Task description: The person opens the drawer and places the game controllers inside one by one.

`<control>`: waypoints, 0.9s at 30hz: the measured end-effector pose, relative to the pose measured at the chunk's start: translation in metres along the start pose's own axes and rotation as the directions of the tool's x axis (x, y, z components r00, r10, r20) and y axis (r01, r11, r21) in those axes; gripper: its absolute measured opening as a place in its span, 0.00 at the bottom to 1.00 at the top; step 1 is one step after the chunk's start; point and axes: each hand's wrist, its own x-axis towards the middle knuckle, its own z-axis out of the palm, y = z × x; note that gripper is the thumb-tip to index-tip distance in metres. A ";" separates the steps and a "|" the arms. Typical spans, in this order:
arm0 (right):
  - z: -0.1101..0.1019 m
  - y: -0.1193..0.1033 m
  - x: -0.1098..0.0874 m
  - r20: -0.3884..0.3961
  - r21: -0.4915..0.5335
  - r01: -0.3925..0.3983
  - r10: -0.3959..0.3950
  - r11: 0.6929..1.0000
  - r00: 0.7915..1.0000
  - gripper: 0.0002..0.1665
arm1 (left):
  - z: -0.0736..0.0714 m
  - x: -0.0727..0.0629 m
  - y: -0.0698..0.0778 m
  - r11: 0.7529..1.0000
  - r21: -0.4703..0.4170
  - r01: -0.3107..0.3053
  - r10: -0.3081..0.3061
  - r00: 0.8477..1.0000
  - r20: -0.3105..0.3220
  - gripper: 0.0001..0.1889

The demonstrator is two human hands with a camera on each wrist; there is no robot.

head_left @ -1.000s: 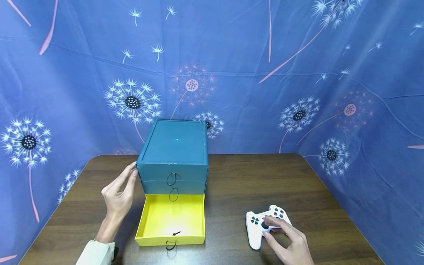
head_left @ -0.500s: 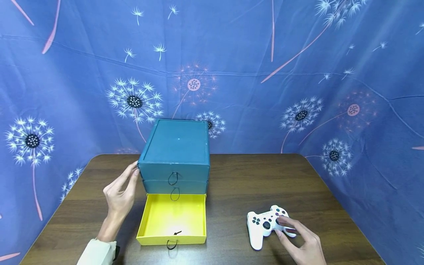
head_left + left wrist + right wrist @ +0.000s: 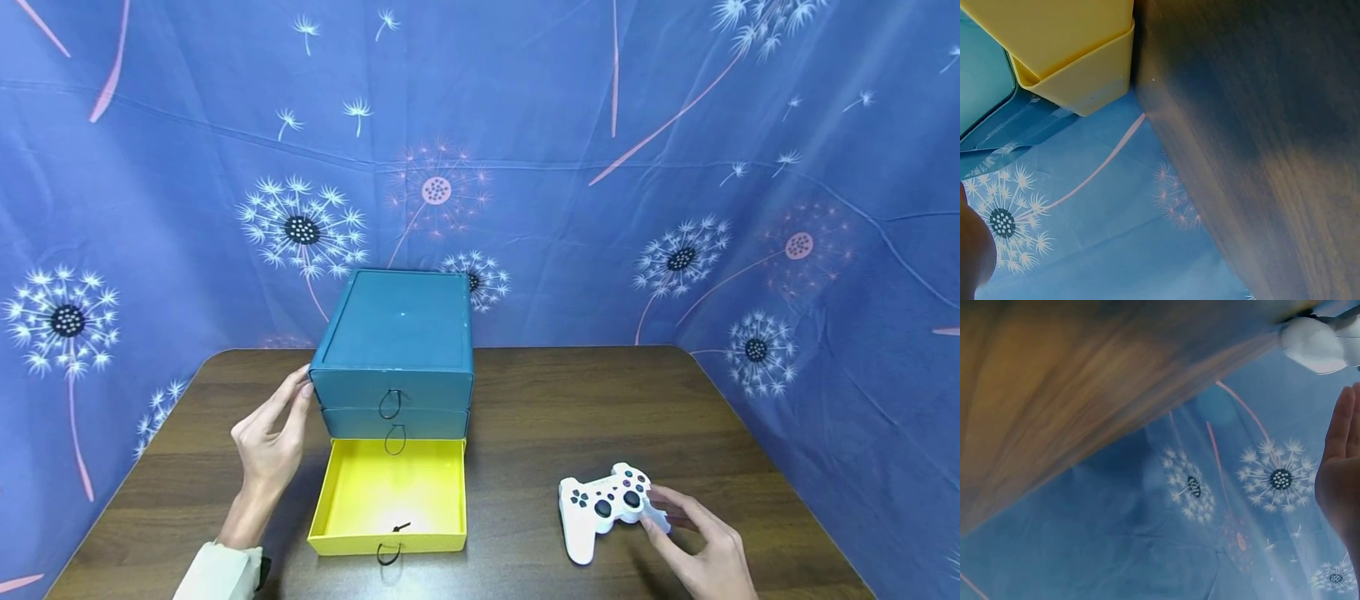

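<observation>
A teal drawer cabinet [image 3: 397,321] stands left of centre in the head view, its lowest drawer [image 3: 386,487], bright yellow, pulled out toward the front. My left hand [image 3: 270,437] rests its fairly straight fingertips against the cabinet's left front edge. On the right lies a white game controller [image 3: 588,521] with black thumbsticks. My right hand [image 3: 705,542] has thumb and fingers on either side of its right handle, gripping it. The right wrist view catches part of the white controller [image 3: 1316,344] beyond the fingers [image 3: 1340,422].
Black loop pulls [image 3: 388,404] hang on the drawer fronts. A small black mark or fitting [image 3: 401,527] shows inside the yellow drawer's front. The brown wooden table [image 3: 525,417] ends at a blue dandelion-print cloth [image 3: 555,250] behind and at both sides.
My right hand has slid rightward across the controller, from its middle to its right handle, uncovering the thumbsticks. The controller, the cabinet and my left hand have stayed put.
</observation>
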 end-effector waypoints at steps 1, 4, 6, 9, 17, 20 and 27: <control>0.000 0.001 0.000 0.001 -0.005 -0.014 0.014 1.000 1.000 0.30 | 0.000 0.000 0.000 1.000 0.002 0.000 0.000 1.000 0.000 0.17; -0.001 0.006 0.000 -0.002 -0.014 -0.052 0.052 0.999 0.999 0.29 | 0.000 0.000 0.001 1.000 0.005 0.000 0.000 1.000 0.000 0.16; -0.002 0.009 -0.001 -0.005 -0.014 -0.065 0.065 0.998 0.998 0.29 | 0.000 0.000 0.000 1.000 0.006 0.000 0.000 1.000 0.004 0.16; -0.002 0.012 -0.001 0.001 -0.005 -0.077 0.077 0.997 0.997 0.29 | 0.000 0.000 -0.001 1.000 0.006 0.003 -0.003 1.000 0.006 0.16; -0.004 0.018 -0.001 0.032 -0.034 -0.113 0.114 0.993 0.993 0.30 | -0.001 -0.003 -0.003 1.000 0.001 0.018 -0.018 1.000 0.017 0.16; -0.004 0.020 -0.002 0.043 -0.046 -0.120 0.122 0.992 0.992 0.30 | -0.001 -0.003 -0.003 1.000 0.001 0.019 -0.019 1.000 0.018 0.17; -0.004 0.029 -0.002 0.096 -0.068 -0.154 0.160 0.986 0.982 0.29 | -0.001 0.000 0.001 1.000 0.002 0.015 -0.015 1.000 0.022 0.17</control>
